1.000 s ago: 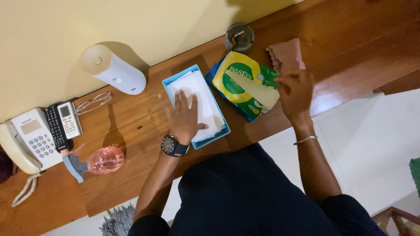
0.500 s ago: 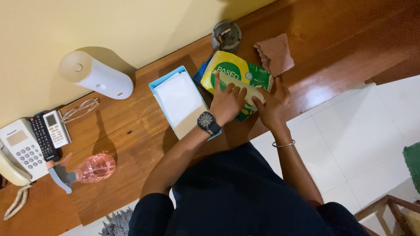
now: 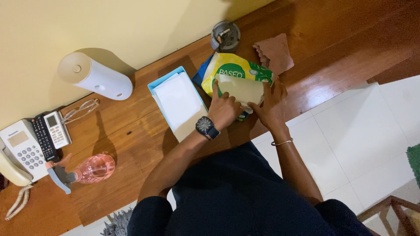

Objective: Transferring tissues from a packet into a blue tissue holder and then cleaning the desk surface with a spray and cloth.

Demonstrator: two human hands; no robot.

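Left hand (image 3: 225, 109): on the near side of the tissue pack (image 3: 238, 81); fingers (image 3: 215, 89) curled shut against the pale wad at its opening; watch on the wrist.
Right hand (image 3: 269, 107): on the pack's right end; fingers wrapped round the edge, gripping pack and wad together; thin bangle on the wrist.
Tissue pack: yellow and green soft wrapper; lying on the desk (image 3: 131, 131) near the wall, partly over a blue flat thing (image 3: 202, 75); tilted, its near end raised a little by the hands.
Pale wad (image 3: 240, 89): folded tissue, half out of the wrapper, held between both hands.
Blue tray (image 3: 177, 102): just left of the pack, touching or nearly touching the left hand; white sheets stacked inside, upper corner open.
Brown cloth (image 3: 274, 53): crumpled, just beyond the pack's right end.
Ashtray (image 3: 225, 36): round, grey, against the wall behind the pack.
Further left: white cylinder (image 3: 94, 78) on its side; glasses (image 3: 81, 111); remote (image 3: 56, 130); telephone (image 3: 19, 150); pink spray bottle (image 3: 85, 170) near the desk edge.
Risk, tearing: thin tissue pinched from two sides; likely to rip if pulled apart unevenly.
Risk, spilling: soft wrapper gaping; whole stack apt to slide out if tipped further.
Risk, knocking: left elbow close to the tray; a sideways sweep could shove it and scatter the sheets.
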